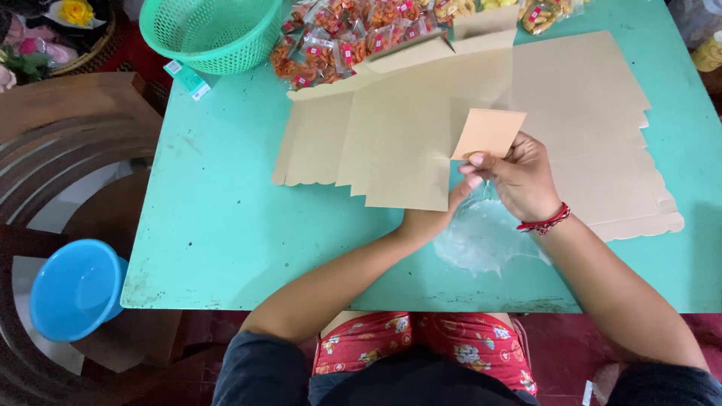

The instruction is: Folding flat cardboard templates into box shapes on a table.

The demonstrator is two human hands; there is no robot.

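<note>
**Card slip held above clear bags at the table edge**

Progress, as judged: a heap of filled snack packets already lies at the far side of the turquoise table, beside a green basket. A pile of clear plastic bags sits near the front edge and looks unfilled, so much work appears left.

Right hand: raised over the flat cardboard sheets, fingers closed in a pinch on a small tan card, which stands upright above the knuckles.

Left hand: low on the table, forearm angled inward, fingertips reaching up under the right hand. Whether it grips a bag I cannot tell.

Off the table: blue bowl, lower left.
</note>
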